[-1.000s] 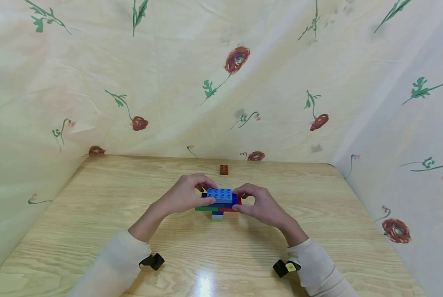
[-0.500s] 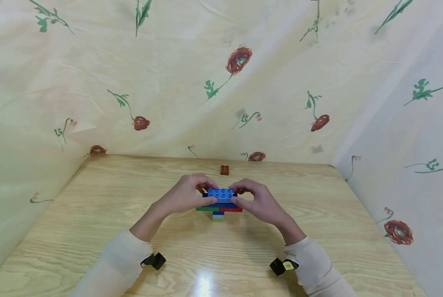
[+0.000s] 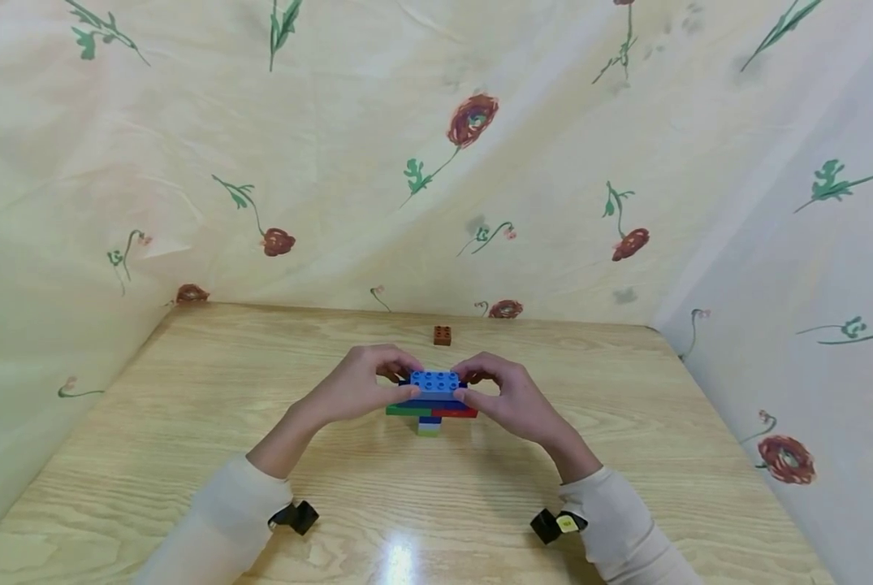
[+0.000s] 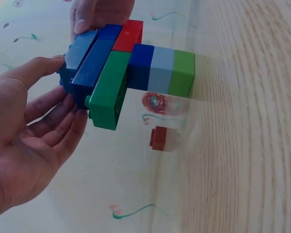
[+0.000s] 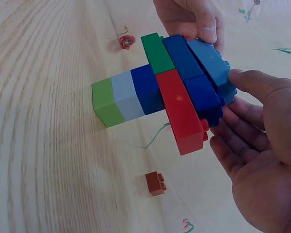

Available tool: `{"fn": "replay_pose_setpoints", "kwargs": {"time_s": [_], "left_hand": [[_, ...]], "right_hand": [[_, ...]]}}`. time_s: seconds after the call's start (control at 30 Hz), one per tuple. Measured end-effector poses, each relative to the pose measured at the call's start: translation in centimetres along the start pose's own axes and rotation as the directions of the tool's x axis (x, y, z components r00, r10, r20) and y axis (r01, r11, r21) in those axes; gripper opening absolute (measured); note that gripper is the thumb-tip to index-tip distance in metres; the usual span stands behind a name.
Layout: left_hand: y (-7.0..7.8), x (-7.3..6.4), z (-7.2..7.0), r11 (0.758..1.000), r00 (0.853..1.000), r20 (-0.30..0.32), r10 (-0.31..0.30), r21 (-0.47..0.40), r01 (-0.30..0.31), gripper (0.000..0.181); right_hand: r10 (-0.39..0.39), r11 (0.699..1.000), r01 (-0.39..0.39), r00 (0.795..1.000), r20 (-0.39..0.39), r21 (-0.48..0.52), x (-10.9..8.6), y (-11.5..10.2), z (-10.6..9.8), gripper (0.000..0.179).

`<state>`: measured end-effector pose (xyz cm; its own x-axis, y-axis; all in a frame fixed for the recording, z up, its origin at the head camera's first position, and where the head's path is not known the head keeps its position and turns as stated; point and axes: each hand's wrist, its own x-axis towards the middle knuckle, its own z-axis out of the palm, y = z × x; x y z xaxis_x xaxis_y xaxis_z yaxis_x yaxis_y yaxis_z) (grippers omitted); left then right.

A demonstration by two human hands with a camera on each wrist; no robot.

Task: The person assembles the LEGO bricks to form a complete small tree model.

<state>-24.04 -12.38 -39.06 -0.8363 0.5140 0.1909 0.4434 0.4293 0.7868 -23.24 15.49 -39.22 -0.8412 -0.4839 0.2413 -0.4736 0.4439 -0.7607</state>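
Observation:
A light blue toy building brick point(image 3: 435, 382) lies on top of a stack of bricks, with a thin dark gap under it in both wrist views. My left hand point(image 3: 363, 382) pinches its left end, thumb at the near side. At the right end, my right hand point(image 3: 505, 398) grips it likewise between thumb and fingers. Dark blue bricks point(image 4: 94, 63) form the layer beneath. Below those, a green brick point(image 4: 109, 92) and a red brick point(image 5: 182, 114) sit end to end. A narrow column of dark blue, pale blue and lime green bricks point(image 5: 106, 102) supports them on the table.
A small brown brick point(image 3: 442, 335) lies behind the stack on the wooden table point(image 3: 421, 496). Flower-patterned cloth point(image 3: 334, 162) hangs behind and along the sides of the table.
My right hand has moved up and inward from the dark blue layer to the light blue brick's right end. My left hand has shifted slightly left at the other end.

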Motion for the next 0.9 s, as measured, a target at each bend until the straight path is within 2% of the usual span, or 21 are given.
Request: {"fn": "replay_pose_setpoints", "kwargs": {"time_s": [0.17, 0.73, 0.9], "left_hand": [[-0.02, -0.28, 0.13, 1.0, 1.0, -0.007, -0.026, -0.008, 0.026, 0.03], [-0.07, -0.1, 0.68, 0.998, 1.0, -0.008, -0.029, -0.064, 0.029, 0.027], [0.0, -0.21, 0.48, 0.995, 0.998, -0.012, -0.057, -0.077, 0.056, 0.025]], "right_hand": [[-0.002, 1.0, 0.002, 1.0, 0.008, 0.003, -0.15, 0.15, 0.14, 0.023], [-0.072, 0.994, 0.074, 0.997, 0.027, -0.076, -0.11, 0.49, -0.5, 0.023], [-0.091, 0.991, 0.094, 0.995, 0.037, -0.096, 0.31, 0.28, -0.54, 0.023]]}}
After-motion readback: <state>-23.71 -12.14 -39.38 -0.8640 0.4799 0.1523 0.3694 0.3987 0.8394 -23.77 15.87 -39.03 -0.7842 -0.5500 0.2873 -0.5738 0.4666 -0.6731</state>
